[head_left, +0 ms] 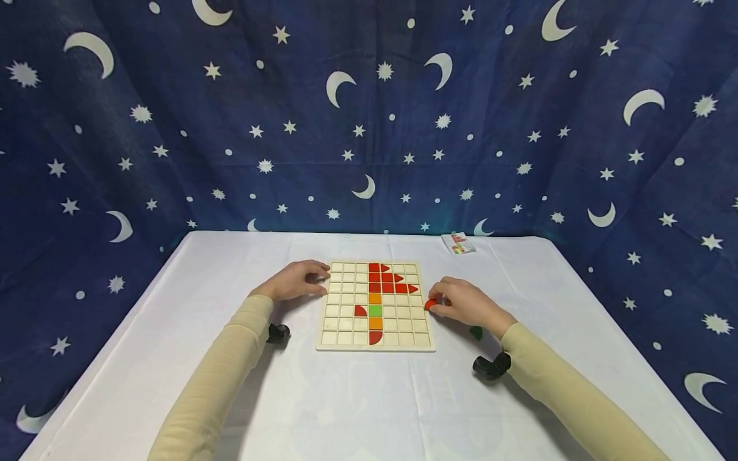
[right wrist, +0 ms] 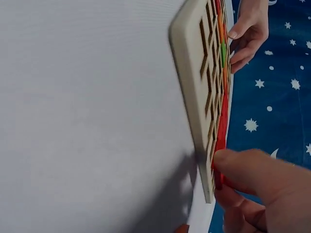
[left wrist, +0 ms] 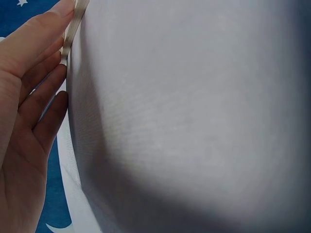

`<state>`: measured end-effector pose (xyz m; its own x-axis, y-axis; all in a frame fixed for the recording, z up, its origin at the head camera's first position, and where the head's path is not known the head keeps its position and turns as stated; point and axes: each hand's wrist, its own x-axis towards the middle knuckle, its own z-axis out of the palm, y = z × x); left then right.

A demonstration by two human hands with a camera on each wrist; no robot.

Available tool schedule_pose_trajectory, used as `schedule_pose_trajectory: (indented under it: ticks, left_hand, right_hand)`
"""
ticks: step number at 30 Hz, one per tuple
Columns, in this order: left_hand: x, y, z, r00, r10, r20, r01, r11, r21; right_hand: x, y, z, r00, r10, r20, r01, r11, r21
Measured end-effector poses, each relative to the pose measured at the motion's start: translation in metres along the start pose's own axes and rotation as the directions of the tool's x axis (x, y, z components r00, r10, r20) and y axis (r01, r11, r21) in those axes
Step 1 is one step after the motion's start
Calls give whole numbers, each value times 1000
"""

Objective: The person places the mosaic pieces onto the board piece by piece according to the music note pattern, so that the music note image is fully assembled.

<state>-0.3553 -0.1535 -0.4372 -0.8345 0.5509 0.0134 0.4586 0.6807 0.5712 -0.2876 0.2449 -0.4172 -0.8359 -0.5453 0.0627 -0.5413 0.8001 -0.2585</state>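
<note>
White table [head_left: 346, 403]: left hand [head_left: 293, 280], fingers loosely spread, touches board [head_left: 343, 324] at nine o'clock; right hand [head_left: 468, 301] pinches red piece [head_left: 429, 305] near three.

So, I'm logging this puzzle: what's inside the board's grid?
The board holds red squares and red triangles, two orange squares with a green square between them, and two red quarter-rounds. Whatever lies under those pieces is covered, so I can't tell.

no readable text, labels, numbers
</note>
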Motion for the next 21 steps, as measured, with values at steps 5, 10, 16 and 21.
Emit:
schedule_pose_trajectory:
  ticks: [5, 10, 16, 21]
  left_hand:
    - [1, 0, 0, 1000, -11, 7, 11, 1000, 2]
    - [2, 0, -1, 1000, -25, 4, 25, 1000, -5]
    - [1, 1, -1, 1000, -19, 5, 19, 1000, -5]
    - [1, 1, -1, 999, -34, 10, 34, 999, -6]
  right_hand:
    - [9, -8, -5, 1000, -12, -25, 12, 1000, 18]
    - [26, -22, -6, 997, -60, -49, 63, 996, 60]
    - [57, -49, 7, 990, -140, -35, 142, 988, 61]
    - [78, -71, 21, 975, -223, -15, 223, 974, 49]
